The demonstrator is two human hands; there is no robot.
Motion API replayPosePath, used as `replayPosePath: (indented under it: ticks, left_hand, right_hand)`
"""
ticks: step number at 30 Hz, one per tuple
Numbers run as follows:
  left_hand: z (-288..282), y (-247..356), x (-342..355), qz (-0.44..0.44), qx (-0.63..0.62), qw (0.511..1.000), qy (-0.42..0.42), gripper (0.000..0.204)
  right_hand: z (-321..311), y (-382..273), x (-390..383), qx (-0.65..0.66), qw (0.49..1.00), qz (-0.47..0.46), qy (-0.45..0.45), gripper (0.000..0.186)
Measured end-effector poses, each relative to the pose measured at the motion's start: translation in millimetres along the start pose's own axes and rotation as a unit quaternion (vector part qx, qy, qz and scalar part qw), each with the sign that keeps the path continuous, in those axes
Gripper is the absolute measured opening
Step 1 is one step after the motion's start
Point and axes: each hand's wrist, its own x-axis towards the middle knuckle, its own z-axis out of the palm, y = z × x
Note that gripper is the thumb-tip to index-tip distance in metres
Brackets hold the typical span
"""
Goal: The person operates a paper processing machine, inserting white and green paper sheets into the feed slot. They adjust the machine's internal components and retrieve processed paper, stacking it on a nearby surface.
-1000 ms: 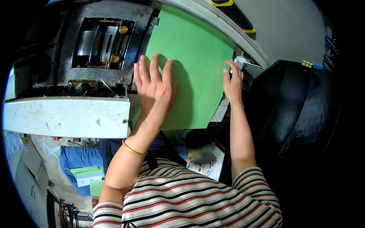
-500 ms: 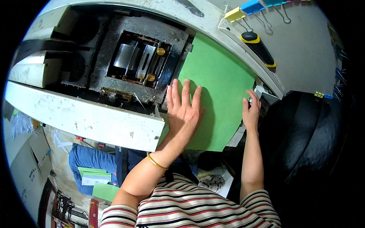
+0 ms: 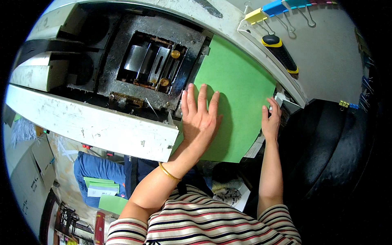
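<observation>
A large green sheet of paper (image 3: 241, 81) lies on the bed of a machine with a worn metal plate. My left hand (image 3: 201, 120) is over the sheet's left part, fingers spread, its fingertips near the edge beside the metal plate (image 3: 171, 96); a shadow falls on the paper next to it. At the sheet's right edge is my right hand (image 3: 270, 124), with thumb and fingers apart and curved around a small gap. Whether its fingertips press on the paper is hard to see. A gold bangle (image 3: 168, 172) circles my left wrist.
Metal rollers and brass knobs (image 3: 175, 54) show in the plate's opening. White rails (image 3: 90, 118) border the machine. A black-and-yellow utility knife (image 3: 281, 53) and colored binder clips (image 3: 271, 8) are at the upper right. Green sheets (image 3: 112, 203) lie on blue cloth (image 3: 98, 167) at lower left.
The view has shifted slightly, moving the machine a little right in the picture. Both hands keep nearly the same places at the green sheet.
</observation>
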Motion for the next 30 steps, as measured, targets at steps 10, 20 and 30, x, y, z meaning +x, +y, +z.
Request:
replayPosePath:
  ticks: [10,20,30]
  left_hand:
    - [2,-1,-1,-0.003,0.012,1.000,-0.003,0.069]
    - [-1,-2,0,0.003,0.006,1.000,-0.003,0.068]
    - [-3,-1,-4,0.013,-0.006,1.000,0.000,0.068]
  right_hand:
    - [1,-2,0,0.008,1.000,0.001,0.000,0.034]
    - [3,8,-3,0.034,0.999,0.027,0.001,0.041]
    - [-2,13,-7,0.045,0.999,0.004,-0.005,0.043]
